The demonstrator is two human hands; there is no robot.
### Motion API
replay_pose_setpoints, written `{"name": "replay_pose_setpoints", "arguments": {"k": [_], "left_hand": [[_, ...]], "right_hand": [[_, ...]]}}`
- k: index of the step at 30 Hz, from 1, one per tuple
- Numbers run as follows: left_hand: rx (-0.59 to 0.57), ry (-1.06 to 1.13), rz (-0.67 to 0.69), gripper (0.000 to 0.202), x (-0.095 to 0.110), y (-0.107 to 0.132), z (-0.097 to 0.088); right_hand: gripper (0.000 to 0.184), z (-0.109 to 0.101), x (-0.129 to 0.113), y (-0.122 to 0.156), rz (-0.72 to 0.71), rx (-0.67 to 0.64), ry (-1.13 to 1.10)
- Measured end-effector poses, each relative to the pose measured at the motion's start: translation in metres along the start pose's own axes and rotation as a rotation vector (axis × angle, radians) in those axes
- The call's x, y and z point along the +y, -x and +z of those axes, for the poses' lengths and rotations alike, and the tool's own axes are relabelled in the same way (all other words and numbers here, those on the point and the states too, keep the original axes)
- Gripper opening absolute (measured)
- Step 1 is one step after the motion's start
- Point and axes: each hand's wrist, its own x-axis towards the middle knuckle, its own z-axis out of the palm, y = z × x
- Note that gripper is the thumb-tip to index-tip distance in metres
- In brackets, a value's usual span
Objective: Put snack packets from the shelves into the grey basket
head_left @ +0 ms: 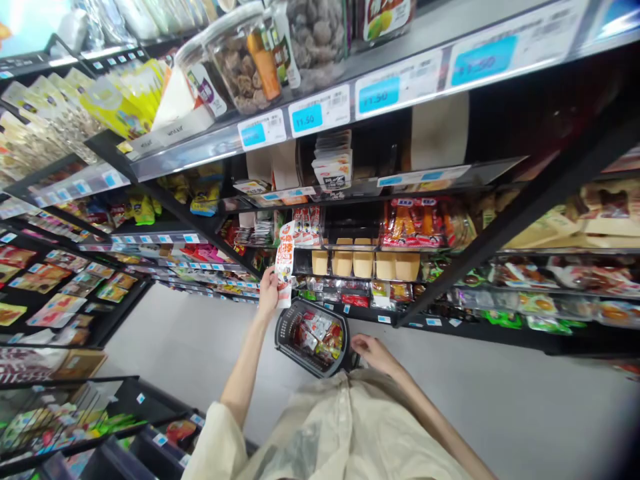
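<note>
the packet (285,267) is white with red lettering, the basket (286,329) black; white-and-blue labels (320,119) line the shelf's front edge (195,155).

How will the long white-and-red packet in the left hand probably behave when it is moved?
The packet seems fairly stiff, since it extends nearly straight beyond the left hand. It is probably light, because that hand alone holds it near one edge. Its flat shape makes rolling unlikely.

Basket (286,340) apparently on grey floor (180,333)
</note>
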Motion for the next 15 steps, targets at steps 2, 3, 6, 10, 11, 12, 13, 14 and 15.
{"name": "replay_pose_setpoints", "arguments": {"k": [2, 3, 6, 10, 11, 12, 13, 14, 15], "left_hand": [[-0.024, -0.146, 0.12, 0.04, 0.019, -0.036, 0.006], [-0.036, -0.242, 0.162, 0.04, 0.028, -0.054, 0.01], [-0.054, -0.513, 0.173, 0.044, 0.052, -0.103, 0.032], [-0.078, -0.683, 0.15, 0.044, 0.074, -0.155, 0.071], [-0.088, -0.699, 0.158, 0.043, 0.079, -0.166, 0.082], [-0.099, -0.718, 0.169, 0.043, 0.084, -0.175, 0.093], [-0.115, -0.738, 0.184, 0.043, 0.088, -0.183, 0.103], [-0.133, -0.757, 0.203, 0.043, 0.092, -0.19, 0.112], [-0.155, -0.775, 0.227, 0.042, 0.094, -0.195, 0.121]], "right_hand": [[0.04, -0.006, 0.009, 0.006, 0.011, 0.023, 0.003], [0.04, -0.009, 0.013, 0.008, 0.013, 0.044, 0.005], [0.039, -0.018, 0.024, 0.017, 0.007, 0.106, 0.004], [0.039, -0.03, 0.035, 0.024, -0.004, 0.18, -0.019], [0.039, -0.033, 0.037, 0.025, 0.0, 0.211, -0.031], [0.039, -0.035, 0.038, 0.025, 0.009, 0.247, -0.048], [0.039, -0.037, 0.039, 0.025, 0.021, 0.281, -0.067], [0.037, -0.04, 0.04, 0.025, 0.035, 0.307, -0.087], [0.036, -0.042, 0.04, 0.025, 0.048, 0.324, -0.102]]}}
